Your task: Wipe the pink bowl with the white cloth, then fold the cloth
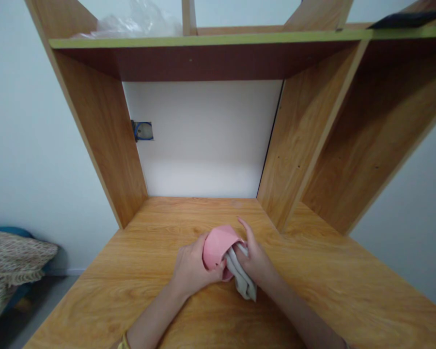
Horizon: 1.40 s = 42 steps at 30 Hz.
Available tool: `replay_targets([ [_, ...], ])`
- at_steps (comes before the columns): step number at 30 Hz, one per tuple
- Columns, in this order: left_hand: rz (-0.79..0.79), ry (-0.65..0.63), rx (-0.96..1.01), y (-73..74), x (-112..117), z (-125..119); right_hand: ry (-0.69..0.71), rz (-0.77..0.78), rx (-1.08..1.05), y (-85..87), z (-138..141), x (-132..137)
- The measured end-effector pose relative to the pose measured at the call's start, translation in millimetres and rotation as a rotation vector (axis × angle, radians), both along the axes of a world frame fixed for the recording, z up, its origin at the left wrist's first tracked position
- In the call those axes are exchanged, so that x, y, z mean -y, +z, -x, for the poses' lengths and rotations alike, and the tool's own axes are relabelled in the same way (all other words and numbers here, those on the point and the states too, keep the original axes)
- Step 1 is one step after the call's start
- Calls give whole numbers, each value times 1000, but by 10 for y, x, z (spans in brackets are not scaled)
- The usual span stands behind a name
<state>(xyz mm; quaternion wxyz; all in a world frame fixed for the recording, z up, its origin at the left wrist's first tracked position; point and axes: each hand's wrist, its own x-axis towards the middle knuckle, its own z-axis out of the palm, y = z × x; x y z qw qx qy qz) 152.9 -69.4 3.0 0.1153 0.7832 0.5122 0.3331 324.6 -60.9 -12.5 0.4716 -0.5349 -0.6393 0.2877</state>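
Observation:
Over the wooden desk (141, 271), my left hand (192, 266) grips a pink cup or bowl (220, 242), its fingers and thumb wrapped round the side. The pink vessel is tilted, with its opening turned toward the lower right. My right hand (256, 261) holds a light grey cloth (241, 274) and pushes part of it into that opening. One finger of the right hand points up outside the rim, while the others are partly hidden in the cloth. The cloth's loose end hangs below the rim.
A wooden shelf with a yellow-green edge (218, 39) spans above the desk, carrying a clear plastic bag (138, 22) and a dark flat object (403, 19). Upright panels (308, 135) stand at the sides. An uncovered wall socket box (144, 131) shows wires. A woven blanket (14, 257) lies at left.

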Motion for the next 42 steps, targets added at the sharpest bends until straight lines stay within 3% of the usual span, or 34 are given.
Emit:
replay_targets([
  [5, 49, 2, 23, 14, -22, 11, 7, -32, -97, -58, -6, -30],
  [10, 53, -25, 138, 29, -36, 18, -100, -57, -198, -59, -6, -63],
  [15, 162, -72, 184, 9, 2, -43, -150, -106, -298, -45, -12, -89],
  [24, 146, -54, 160, -11, 40, -89, -33, -72, -423, -69, 61, -108],
  [30, 66, -5, 36, 25, 36, -60, -136, 40, -349, -59, 26, -122],
  [36, 17, 28, 6, 21, 24, -21, -146, 74, -281, 29, 26, -72],
  [42, 19, 23, -13, 29, 24, -2, -48, 39, -233, 11, 26, -51],
])
